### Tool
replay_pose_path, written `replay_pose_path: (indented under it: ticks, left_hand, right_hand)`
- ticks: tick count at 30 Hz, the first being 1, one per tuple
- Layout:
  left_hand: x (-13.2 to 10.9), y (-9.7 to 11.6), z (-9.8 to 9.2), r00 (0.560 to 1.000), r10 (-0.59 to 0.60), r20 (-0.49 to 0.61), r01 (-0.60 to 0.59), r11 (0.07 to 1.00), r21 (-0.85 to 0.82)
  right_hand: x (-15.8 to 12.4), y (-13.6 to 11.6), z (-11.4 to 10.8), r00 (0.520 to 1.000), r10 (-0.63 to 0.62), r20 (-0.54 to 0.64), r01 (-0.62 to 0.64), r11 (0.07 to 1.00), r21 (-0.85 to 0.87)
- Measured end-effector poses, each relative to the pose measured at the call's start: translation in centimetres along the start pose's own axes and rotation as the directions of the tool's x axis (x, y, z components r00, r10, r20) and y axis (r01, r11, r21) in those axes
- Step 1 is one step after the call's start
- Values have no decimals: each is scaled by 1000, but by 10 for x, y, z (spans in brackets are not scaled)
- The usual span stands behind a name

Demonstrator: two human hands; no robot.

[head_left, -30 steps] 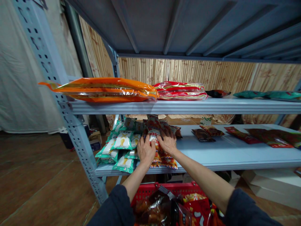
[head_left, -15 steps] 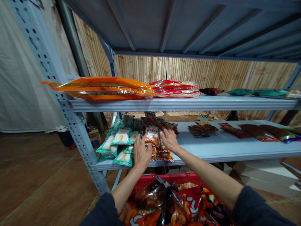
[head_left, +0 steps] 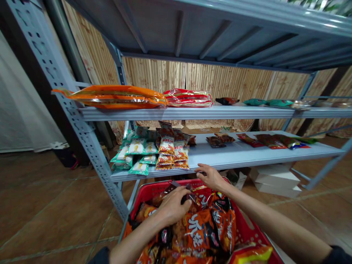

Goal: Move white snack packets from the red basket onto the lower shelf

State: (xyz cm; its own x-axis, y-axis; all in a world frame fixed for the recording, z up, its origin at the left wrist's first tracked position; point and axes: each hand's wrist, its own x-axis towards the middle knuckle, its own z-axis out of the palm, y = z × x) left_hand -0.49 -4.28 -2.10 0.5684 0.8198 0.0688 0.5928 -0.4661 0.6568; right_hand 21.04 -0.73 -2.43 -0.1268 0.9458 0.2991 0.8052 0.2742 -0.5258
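Note:
My left hand is over the red basket, its fingers bent and its thumb apart, close to a dark clear-wrapped packet. Whether the fingertips touch that packet I cannot tell. Over the basket's far rim, just in front of the lower shelf, my right hand is open with nothing in it. Orange and black snack bags fill the basket. On the shelf beyond stand stacked small orange-and-white snack packets, right beside a pile of green-and-white packets.
Flat packets lie farther right on the lower shelf. The middle shelf bears a large orange bag, red-and-clear bags and green ones. A perforated blue upright stands at left. White boxes sit below.
Both hands have left the orange-and-white packets on the shelf and come back over the basket. The view has shifted downward and back, showing more of the basket.

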Motion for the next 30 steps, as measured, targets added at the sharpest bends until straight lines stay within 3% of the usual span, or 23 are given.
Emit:
replay_pose_path:
  ticks: [5, 10, 21, 26, 28, 30]
  left_hand:
    - [-30, 4, 21, 995, -12, 95, 18, 998, -66]
    - [-48, 5, 35, 993, -7, 114, 12, 999, -38]
    - [-72, 8, 48, 988, -62, 139, 49, 994, 95]
    - [-80, 11, 59, 990, -28, 136, 13, 994, 107]
    - [-84, 15, 61, 985, -18, 170, 2, 996, 94]
    - [-87, 19, 62, 980, -8, 199, -7, 997, 77]
  right_hand:
    - [-47, 11, -13, 998, 64, -8, -63, 997, 48]
    - [-83, 23, -20, 991, 136, -10, -135, 987, 83]
    - [-124, 53, -20, 984, 179, -14, -176, 978, 111]
    - [-143, 56, -23, 959, 268, -93, -246, 949, 197]
    - [-153, 51, -34, 961, 273, -43, -261, 947, 184]
    - [-163, 42, -47, 958, 257, 125, -267, 961, 72]
